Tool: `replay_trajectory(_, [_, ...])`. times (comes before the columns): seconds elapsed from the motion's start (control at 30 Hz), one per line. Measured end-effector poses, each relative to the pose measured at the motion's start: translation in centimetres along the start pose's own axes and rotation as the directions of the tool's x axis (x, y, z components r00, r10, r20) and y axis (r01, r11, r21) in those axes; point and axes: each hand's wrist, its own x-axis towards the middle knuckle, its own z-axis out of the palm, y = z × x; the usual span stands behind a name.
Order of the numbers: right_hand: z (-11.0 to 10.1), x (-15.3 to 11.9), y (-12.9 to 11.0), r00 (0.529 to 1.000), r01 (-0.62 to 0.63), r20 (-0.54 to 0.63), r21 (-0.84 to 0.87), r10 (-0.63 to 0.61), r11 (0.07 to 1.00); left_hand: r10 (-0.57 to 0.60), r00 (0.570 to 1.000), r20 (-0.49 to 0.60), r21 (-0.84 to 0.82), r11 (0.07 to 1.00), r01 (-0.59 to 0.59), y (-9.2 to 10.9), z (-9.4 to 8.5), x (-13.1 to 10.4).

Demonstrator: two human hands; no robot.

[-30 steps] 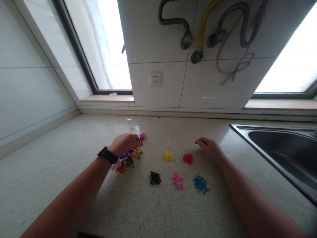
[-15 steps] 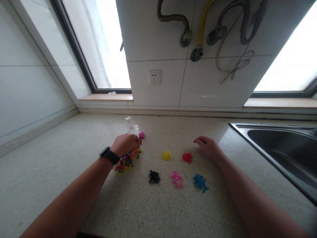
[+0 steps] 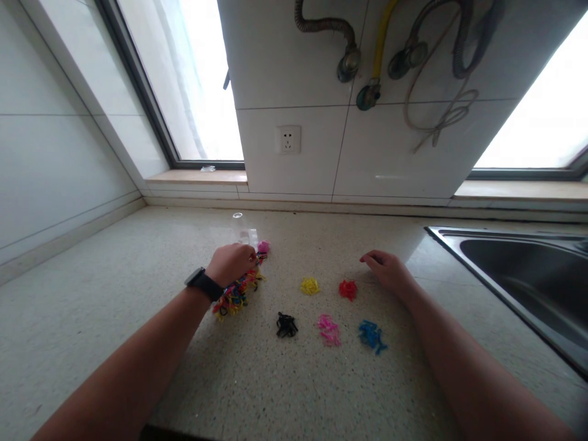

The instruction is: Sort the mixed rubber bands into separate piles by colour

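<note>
My left hand [image 3: 231,263], with a black watch at its wrist, is closed at the upper edge of a mixed pile of coloured bands [image 3: 235,298]; what its fingers pinch is too small to name. A pink bundle [image 3: 263,247] lies just beyond its fingertips. My right hand [image 3: 384,267] rests on the counter with its fingers curled together, and nothing shows in them. Between the hands lie small heaps: yellow [image 3: 309,285], red [image 3: 348,290], black [image 3: 286,325], pink [image 3: 329,330] and blue [image 3: 372,336]. The red heap is nearest my right hand.
A clear cup-like container [image 3: 237,226] and a clear plastic piece stand behind my left hand. A steel sink [image 3: 528,269] is set into the counter [image 3: 248,386] at the right. The tiled wall behind has a socket [image 3: 289,139], hoses and valves.
The view has shifted slightly. My left hand's fingers have shifted a little at the mixed pile. My right hand and the sorted heaps look the same.
</note>
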Motion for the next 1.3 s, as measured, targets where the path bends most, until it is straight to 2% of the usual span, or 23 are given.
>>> replay_trajectory(0.8, [0.24,0.18,0.71,1.0,-0.01,0.005,0.013,0.01,1.0,-0.008,1.0,0.022,0.018,1.0,0.008,0.16,0.25,0.02])
replay_trajectory(1.3, [0.23,0.05,0.28,0.999,-0.033,0.008,0.025,0.033,0.999,-0.019,0.999,0.027,-0.004,1.0,0.019,-0.09,0.08,0.17])
